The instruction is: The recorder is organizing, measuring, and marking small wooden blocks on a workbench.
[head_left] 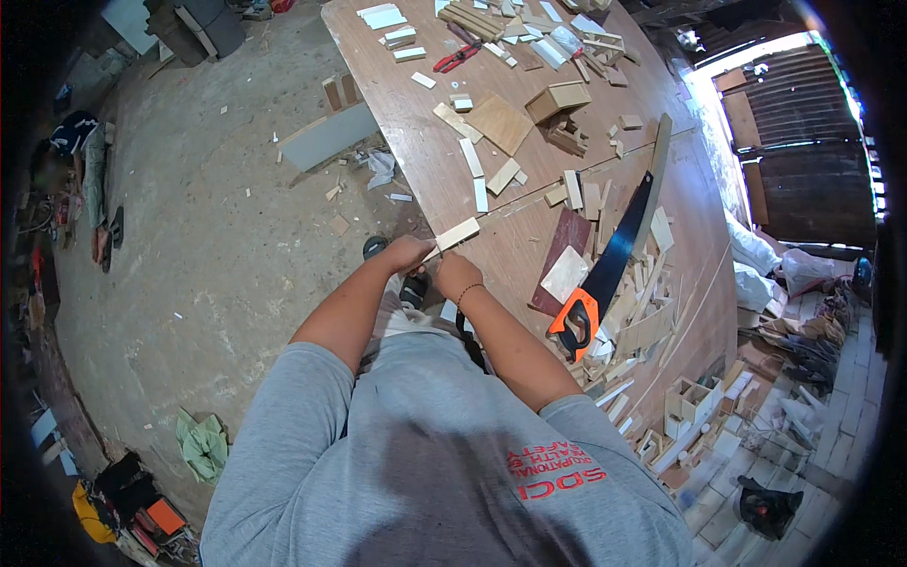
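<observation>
A short pale wood block (458, 233) lies across the left edge of the worktable (397, 94), just in front of me. My left hand (407, 256) is closed at the near end of this block, its fingers curled and partly hidden. Close beside it, just below the block, my right hand (458, 275) is also closed, with a beaded bracelet at the wrist. What the right fingers hold, if anything, is hidden. To the right rests a handsaw (621, 236) with a dark blade and orange handle, apart from both hands.
Wood offcuts, a small wooden box (557, 99), a square wood panel (501, 123) and red-handled pliers (457, 59) lie on the far part of the table. A maroon board (564, 248) sits by the saw. A grey board (331, 137) is left of the table; green cloth (201, 446) lies on the floor.
</observation>
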